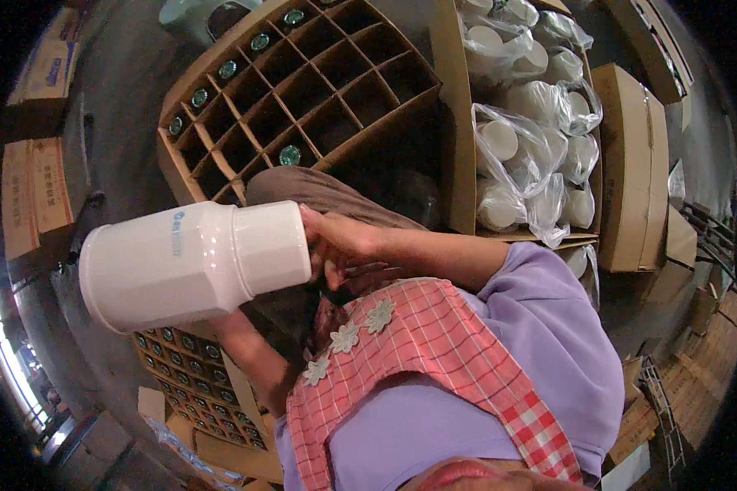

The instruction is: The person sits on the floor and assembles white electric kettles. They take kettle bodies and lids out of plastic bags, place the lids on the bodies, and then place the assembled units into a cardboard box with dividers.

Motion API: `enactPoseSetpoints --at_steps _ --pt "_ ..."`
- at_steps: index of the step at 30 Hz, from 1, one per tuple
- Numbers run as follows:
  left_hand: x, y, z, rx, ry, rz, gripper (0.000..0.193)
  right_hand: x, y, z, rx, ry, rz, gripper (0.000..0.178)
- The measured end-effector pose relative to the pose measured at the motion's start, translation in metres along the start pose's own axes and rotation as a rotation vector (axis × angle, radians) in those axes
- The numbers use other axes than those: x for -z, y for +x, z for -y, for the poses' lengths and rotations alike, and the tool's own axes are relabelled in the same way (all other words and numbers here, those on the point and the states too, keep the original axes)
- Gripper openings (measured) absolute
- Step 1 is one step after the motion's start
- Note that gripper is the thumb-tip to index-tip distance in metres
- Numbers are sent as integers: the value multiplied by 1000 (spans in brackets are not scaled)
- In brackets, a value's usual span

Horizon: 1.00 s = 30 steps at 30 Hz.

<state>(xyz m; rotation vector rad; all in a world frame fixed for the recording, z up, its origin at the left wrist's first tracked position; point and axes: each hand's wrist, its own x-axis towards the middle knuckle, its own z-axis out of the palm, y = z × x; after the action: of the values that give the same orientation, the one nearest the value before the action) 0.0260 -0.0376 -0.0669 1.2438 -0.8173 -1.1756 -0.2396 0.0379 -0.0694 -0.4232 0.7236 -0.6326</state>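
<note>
Through the head camera I can't see the left hand, hidden behind a sideways white flask (pixel 160 266) held up before the lap, so I can't tell its grip. The right hand (pixel 340 243) curls half-closed against the flask's narrow end; whether it clasps is unclear. Beyond, on dark floor (pixel 127 57), stand a divided carton (pixel 397 119) and a box (pixel 457 123) of bagged white containers (pixel 499 141).

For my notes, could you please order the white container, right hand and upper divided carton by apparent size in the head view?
1. Upper divided carton
2. White container, perhaps enlarged by nearness
3. Right hand
</note>
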Motion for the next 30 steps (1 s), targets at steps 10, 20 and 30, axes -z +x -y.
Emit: enactPoseSetpoints --at_steps 10,20,30 --pt "1 3 -7 122 144 90 36 13 -5 14 383 -72 -124 44" --pt "15 -12 2 181 322 1 40 286 37 -135 -365 -1081 -1133 42" --pt "0 51 -18 299 310 131 35 187 24 22 480 496 -455 38"
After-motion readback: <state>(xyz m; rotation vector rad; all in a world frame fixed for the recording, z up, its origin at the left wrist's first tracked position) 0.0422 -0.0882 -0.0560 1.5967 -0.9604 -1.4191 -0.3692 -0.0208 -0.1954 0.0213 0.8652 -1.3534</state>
